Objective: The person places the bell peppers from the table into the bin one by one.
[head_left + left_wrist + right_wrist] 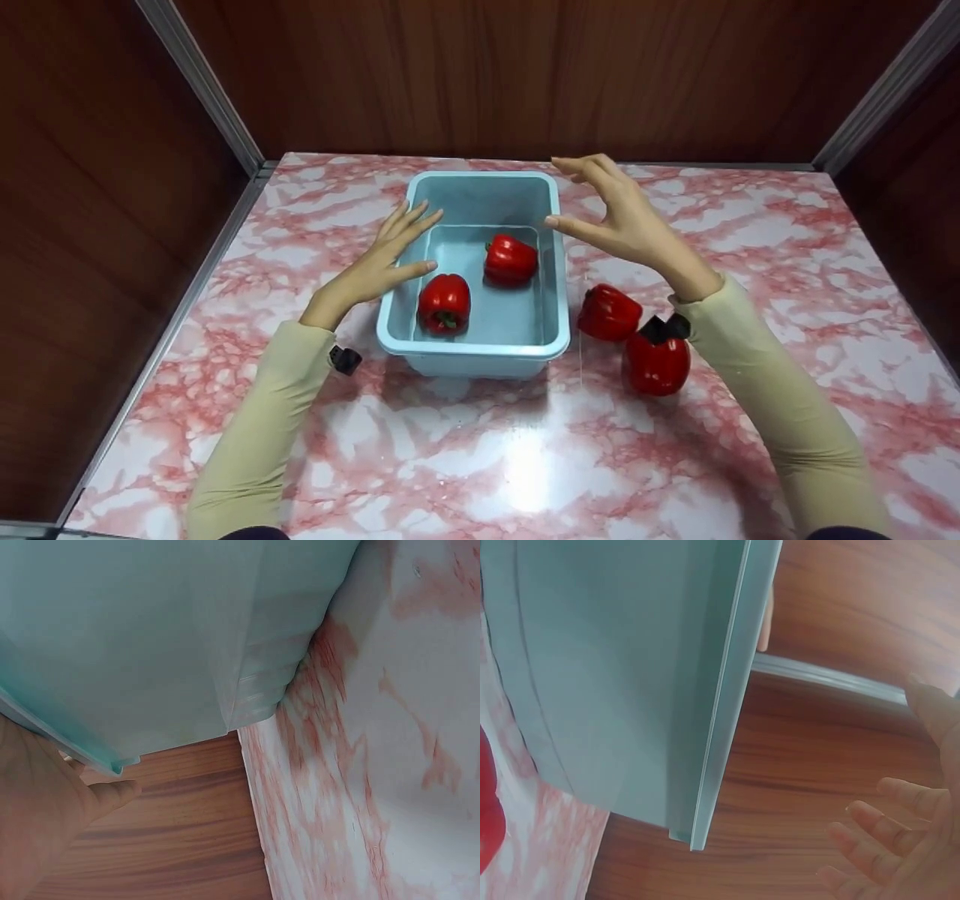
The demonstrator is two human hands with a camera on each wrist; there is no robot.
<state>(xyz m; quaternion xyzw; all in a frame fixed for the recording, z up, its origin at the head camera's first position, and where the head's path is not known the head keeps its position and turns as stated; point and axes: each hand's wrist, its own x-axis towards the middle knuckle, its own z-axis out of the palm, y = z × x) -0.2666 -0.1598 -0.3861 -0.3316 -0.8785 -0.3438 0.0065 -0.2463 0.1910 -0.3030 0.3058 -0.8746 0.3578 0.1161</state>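
A light blue plastic bin [480, 350] stands on the marbled table with two red bell peppers inside, one front left [444, 304] and one further back at right [511, 260]. My left hand [382, 259] is over the bin's left rim, fingers spread and holding nothing. Above the right rim my right hand [626, 214] hovers with thumb and fingers apart, also holding nothing. In the right wrist view its fingers [870, 844] are spread beside the bin wall [622, 690]. The left wrist view has the left hand [45, 802] at the bin's rim.
Right of the bin, two more red bell peppers lie on the table, one beside it [609, 312] and another nearer me [656, 364], partly covered by the black wrist camera [666, 328]. Brown wood-grain panels [480, 75] with metal edge strips enclose the table at the back and sides.
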